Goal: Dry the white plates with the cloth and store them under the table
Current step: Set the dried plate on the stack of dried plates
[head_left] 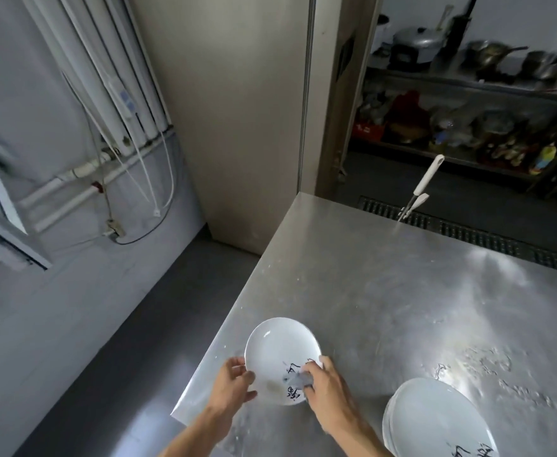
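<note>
A small white plate (275,349) with black writing is held above the near left corner of the steel table (386,291). My left hand (234,379) grips its left rim. My right hand (325,385) presses a small grey cloth (298,379) against the plate's face, over the writing. A stack of larger white plates (435,420) with the same black writing lies on the table at the lower right, partly cut off by the frame edge.
Water drops (488,367) speckle the tabletop on the right. A white-handled utensil (419,189) stands at the table's far edge. Beyond it are a floor drain grate (468,232) and shelves with pots (501,57). Grey floor lies to the left.
</note>
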